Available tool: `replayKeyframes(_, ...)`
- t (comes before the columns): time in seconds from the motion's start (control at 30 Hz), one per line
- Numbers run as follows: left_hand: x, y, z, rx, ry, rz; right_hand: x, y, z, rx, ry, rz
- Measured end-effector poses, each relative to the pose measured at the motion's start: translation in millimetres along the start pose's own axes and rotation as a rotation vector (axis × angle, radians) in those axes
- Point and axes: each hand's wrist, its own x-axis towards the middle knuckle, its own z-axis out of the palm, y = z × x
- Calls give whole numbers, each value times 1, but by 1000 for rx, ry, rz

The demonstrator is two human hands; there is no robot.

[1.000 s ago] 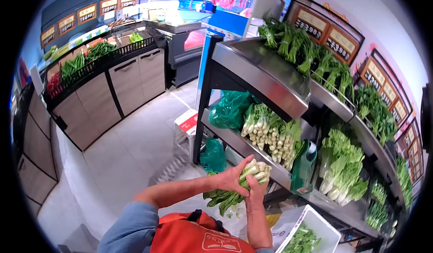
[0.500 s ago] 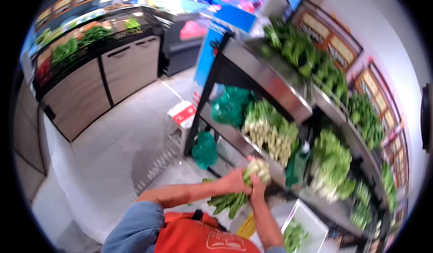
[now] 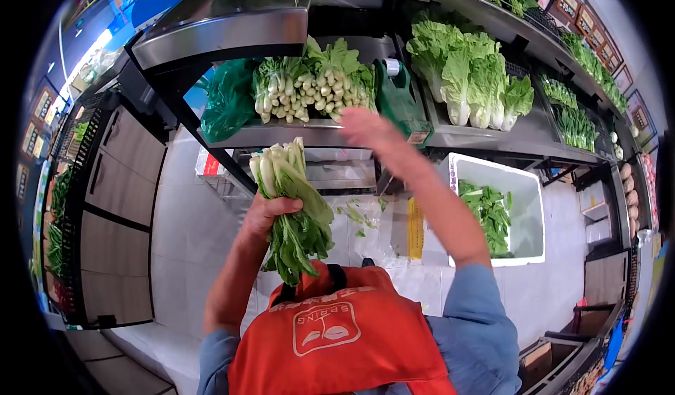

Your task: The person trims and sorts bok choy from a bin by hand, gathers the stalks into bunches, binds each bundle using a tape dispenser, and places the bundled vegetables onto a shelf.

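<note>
My left hand (image 3: 268,212) is wrapped round a bunch of leafy greens (image 3: 294,184) with pale stems, held in front of the shelf, stems up and leaves hanging down. My right hand (image 3: 370,133) is raised at the shelf's front edge, smeared by motion, so its fingers are unclear. Behind it stand a pile of similar greens (image 3: 313,89), stem ends facing me, and a green tape dispenser (image 3: 399,98) with a white roll. I cannot tell whether the right hand touches either.
A green plastic bag (image 3: 228,99) lies left of the pile. Lettuces (image 3: 467,78) stand on the right shelf. Below is a white foam box (image 3: 526,219) with loose green leaves (image 3: 487,212) inside. Leaf scraps (image 3: 358,213) and a yellow strip (image 3: 415,227) lie low down. The metal upper shelf (image 3: 225,33) overhangs at left.
My view has swung to face the shelf. Both hands were together on the bunch; now only my left holds it, and my right has moved away to the right, towards the shelf.
</note>
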Motion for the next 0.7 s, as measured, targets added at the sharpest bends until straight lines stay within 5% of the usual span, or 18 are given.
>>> replayKeyframes(0.03, 3, 6, 14, -3, 6, -13, -6, -9, -26, -52, 327, -65)
replayKeyframes(0.1, 15, 10, 29, -15, 14, -65, 9, 40, -113, -702, 709, -201)
replayKeyframes(0.3, 92, -3, 76, 156, -13, -69, 32, 90, -185, -1100, 578, 250)
replayKeyframes(0.4, 118, -5, 97, 234, 21, -37, 42, 105, -182, -896, 557, 158)
replayKeyframes(0.43, 124, -5, 102, 232, 42, -53, 47, 125, -187, -877, 687, -75)
replayKeyframes(0.7, 165, -9, 125, 227, -13, -69, 2, 96, -184, -152, 566, -99)
